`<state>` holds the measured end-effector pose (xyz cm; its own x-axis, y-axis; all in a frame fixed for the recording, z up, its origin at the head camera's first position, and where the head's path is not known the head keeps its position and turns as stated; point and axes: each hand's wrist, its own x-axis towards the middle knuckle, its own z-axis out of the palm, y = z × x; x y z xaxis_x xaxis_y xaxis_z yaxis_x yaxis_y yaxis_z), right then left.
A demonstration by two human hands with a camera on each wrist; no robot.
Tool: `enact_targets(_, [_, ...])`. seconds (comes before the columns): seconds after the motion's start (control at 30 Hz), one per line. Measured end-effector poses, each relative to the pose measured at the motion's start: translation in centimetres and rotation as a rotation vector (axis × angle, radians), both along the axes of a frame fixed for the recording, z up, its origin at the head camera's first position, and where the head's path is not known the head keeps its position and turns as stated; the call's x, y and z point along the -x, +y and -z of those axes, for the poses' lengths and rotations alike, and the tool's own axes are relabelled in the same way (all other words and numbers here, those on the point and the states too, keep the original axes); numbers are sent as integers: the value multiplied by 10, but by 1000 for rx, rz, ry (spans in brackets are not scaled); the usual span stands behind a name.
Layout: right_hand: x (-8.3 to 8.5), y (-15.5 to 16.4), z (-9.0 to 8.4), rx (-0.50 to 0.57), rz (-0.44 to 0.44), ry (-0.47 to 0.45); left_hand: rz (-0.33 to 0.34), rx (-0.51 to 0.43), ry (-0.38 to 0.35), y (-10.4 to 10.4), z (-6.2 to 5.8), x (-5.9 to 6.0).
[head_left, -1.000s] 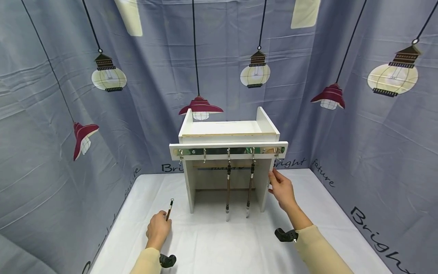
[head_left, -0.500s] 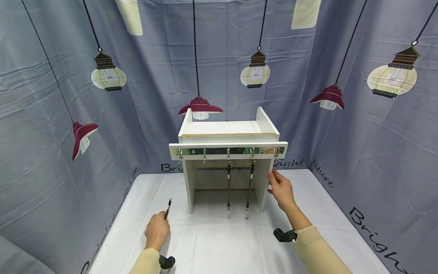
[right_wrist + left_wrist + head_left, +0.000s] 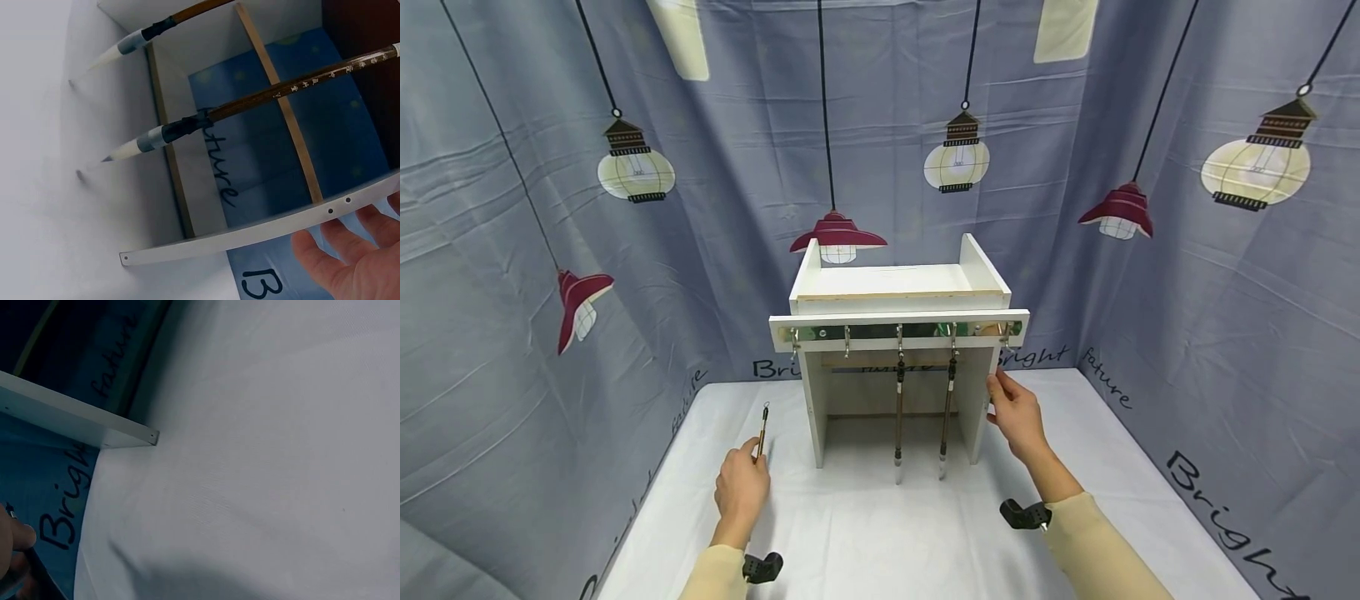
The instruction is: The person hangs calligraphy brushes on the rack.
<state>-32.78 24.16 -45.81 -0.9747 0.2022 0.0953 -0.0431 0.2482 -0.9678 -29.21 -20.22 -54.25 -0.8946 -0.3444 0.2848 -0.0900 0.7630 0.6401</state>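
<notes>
The left hand (image 3: 741,487) pinches a calligraphy brush (image 3: 762,432) between thumb and fingers, lifted above the white tablecloth (image 3: 865,533) to the left of the white wooden rack (image 3: 898,292). Its tip end seems to sit inside the fist, though that is hard to see. Two more brushes (image 3: 898,417) hang from the hook rail (image 3: 898,331). The right hand (image 3: 1017,417) rests relaxed against the rack's right side panel (image 3: 250,234).
</notes>
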Motion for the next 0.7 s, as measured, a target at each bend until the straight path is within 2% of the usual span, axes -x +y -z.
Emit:
enact_targets(0.17, [1,0,-2,-10,4,0,-16,-26,119,7,-24,-4])
enact_targets(0.47, [0,1,-2,3,-11,-9,-77,-55,440,22,-62,-14])
enact_targets(0.7, [-1,0,0,4,-13,-10,-49,-59,660,39,-92,-26])
